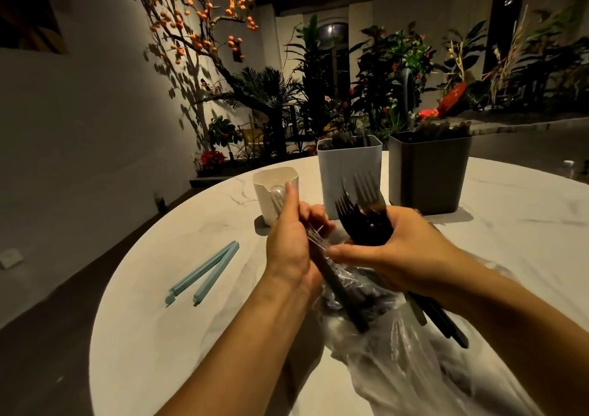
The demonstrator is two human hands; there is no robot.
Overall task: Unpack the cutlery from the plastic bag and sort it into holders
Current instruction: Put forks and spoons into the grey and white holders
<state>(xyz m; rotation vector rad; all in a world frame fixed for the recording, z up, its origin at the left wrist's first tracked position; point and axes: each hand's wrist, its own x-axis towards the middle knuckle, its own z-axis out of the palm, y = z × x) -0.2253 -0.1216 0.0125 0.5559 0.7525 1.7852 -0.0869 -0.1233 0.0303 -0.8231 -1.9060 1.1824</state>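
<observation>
Three holders (349, 173) on round marble table (191, 336), plants (382, 65) behind, both grips grasping forks (366, 221).

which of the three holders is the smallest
The cream holder on the left, just behind the left hand. It is shorter and narrower than the pale grey holder in the middle and the dark grey holder on the right.
</observation>
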